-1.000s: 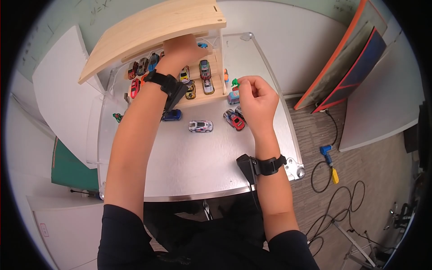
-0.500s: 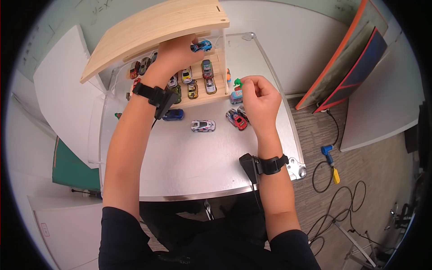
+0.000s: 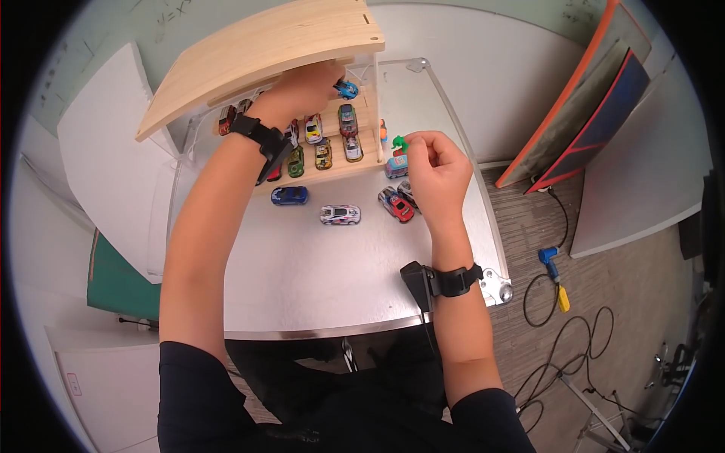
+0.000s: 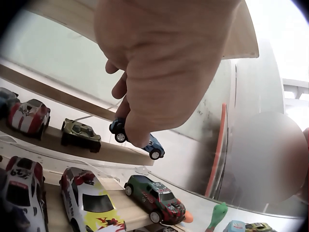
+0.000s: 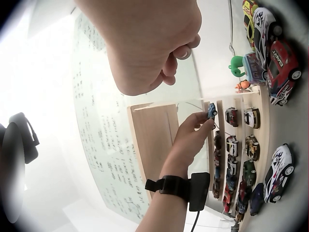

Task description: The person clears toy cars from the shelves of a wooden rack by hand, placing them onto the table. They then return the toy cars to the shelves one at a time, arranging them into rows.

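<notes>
A blue toy car (image 3: pixel 347 89) is pinched between the thumb and fingers of my left hand (image 3: pixel 308 84), under the wooden top of a display rack (image 3: pixel 260 53). In the left wrist view the blue car (image 4: pixel 155 148) sits at the right end of the upper tier, partly hidden by the thumb. A green and red toy car (image 4: pixel 155 195) stands on the tier below, beside a white and yellow car (image 4: pixel 94 203). My right hand (image 3: pixel 439 172) hovers above the right side of the table, fingers loosely curled, nothing visible in them.
Several toy cars fill the rack's tiers. On the metal table (image 3: pixel 302 279) in front stand a white car (image 3: pixel 340 215), a dark blue car (image 3: pixel 290 195) and a red car (image 3: pixel 396 204). A green toy figure (image 3: pixel 399 142) and a light blue toy vehicle (image 3: pixel 396 166) stand right of the rack.
My left hand came rightward along the upper tier, and the blue car in its fingers turned and shifted slightly down and right. My right hand stays nearly still.
</notes>
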`<state>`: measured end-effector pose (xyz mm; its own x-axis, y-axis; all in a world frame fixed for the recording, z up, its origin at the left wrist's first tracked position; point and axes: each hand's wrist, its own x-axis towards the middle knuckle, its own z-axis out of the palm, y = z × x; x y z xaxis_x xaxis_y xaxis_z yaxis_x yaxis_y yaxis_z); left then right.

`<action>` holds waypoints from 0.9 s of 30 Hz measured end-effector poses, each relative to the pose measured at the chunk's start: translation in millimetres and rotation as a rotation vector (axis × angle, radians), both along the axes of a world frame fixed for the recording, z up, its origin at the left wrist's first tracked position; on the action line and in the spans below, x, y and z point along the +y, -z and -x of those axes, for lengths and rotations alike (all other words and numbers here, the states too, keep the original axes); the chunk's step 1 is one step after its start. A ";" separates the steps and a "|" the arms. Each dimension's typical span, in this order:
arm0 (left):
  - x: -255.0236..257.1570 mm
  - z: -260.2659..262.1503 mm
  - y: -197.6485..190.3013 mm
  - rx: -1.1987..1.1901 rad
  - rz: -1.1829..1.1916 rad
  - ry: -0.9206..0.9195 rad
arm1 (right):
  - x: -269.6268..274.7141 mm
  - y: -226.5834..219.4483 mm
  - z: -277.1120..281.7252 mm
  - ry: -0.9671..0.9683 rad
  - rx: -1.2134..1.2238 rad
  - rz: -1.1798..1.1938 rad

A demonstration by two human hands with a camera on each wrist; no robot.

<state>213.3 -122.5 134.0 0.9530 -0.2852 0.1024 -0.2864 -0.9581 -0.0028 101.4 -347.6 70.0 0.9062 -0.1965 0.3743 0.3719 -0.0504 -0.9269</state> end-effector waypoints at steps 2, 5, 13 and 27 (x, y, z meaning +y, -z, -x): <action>4.2 -3.8 5.9 -0.140 -0.121 0.127 | -0.5 -0.4 -0.1 0.003 -0.003 0.001; 5.3 -6.4 9.9 -0.147 -0.118 0.105 | -0.7 0.3 -0.7 0.004 -0.009 0.003; -14.3 12.2 0.6 -0.186 -0.049 -0.024 | 1.1 4.3 -2.5 0.011 -0.045 0.006; -17.5 2.8 9.6 -0.199 -0.046 -0.074 | 0.8 1.3 0.3 0.004 -0.028 0.011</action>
